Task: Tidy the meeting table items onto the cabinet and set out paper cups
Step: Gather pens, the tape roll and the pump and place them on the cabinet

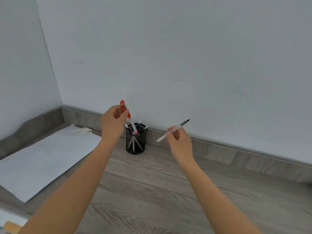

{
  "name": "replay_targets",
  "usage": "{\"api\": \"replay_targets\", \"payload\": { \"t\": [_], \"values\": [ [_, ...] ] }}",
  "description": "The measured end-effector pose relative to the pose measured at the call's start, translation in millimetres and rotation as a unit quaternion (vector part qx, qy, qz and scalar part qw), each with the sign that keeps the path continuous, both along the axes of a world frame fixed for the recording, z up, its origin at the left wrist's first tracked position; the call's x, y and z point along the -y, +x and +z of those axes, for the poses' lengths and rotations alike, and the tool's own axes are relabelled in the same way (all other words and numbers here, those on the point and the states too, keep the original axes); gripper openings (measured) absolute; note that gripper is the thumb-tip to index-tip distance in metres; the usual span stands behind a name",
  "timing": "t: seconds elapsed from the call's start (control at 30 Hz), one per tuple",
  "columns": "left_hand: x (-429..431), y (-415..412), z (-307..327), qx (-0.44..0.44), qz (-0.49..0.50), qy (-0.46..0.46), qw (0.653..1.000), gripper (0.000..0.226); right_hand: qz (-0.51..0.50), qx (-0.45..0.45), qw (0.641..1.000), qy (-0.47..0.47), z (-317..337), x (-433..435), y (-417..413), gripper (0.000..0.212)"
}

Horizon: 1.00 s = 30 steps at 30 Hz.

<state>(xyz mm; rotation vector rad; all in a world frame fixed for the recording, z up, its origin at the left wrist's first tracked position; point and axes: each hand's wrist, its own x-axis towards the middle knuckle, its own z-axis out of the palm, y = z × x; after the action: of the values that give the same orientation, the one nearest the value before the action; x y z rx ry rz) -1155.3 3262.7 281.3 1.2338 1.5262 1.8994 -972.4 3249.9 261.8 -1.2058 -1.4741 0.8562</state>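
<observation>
A black mesh pen holder [135, 142] stands on the grey wood-grain cabinet top [160, 191], close to the back wall, with several pens inside. My left hand [114, 123] pinches a red-capped pen [130, 118] by its upper end, its lower tip dipping into the holder's mouth. To the right of the holder, my right hand [179, 141] holds a white pen with a dark cap [173, 130], tilted, cap pointing up and right, above the cabinet top.
A large white sheet of paper [42, 159] lies on the left part of the cabinet top. A grey upstand [236, 154] runs along the white wall behind. A small tan object [11, 227] shows at the bottom left corner.
</observation>
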Motion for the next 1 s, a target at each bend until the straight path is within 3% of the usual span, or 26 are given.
{"api": "replay_targets", "payload": {
  "t": [0.13, 0.57, 0.77, 1.0],
  "values": [
    [-29, -3, -4, -0.025, -0.001, -0.020, 0.999, 0.016, 0.003, 0.009, 1.000, 0.010, 8, -31, -19, 0.009],
    [-37, -30, -39, -0.065, -0.034, -0.104, 0.992, 0.026, 0.027, 0.188, 0.981, -0.031, -23, -81, -77, 0.024],
    [1, -42, -61, -0.040, -0.025, -0.078, 0.996, 0.017, -0.032, 0.127, 0.991, -0.007, -31, -70, -77, 0.039],
    [46, -25, -132, -0.062, -0.147, -0.196, 0.968, 0.014, -0.150, 0.110, 0.981, -0.059, -68, -14, -27, 0.037]
  ]
}}
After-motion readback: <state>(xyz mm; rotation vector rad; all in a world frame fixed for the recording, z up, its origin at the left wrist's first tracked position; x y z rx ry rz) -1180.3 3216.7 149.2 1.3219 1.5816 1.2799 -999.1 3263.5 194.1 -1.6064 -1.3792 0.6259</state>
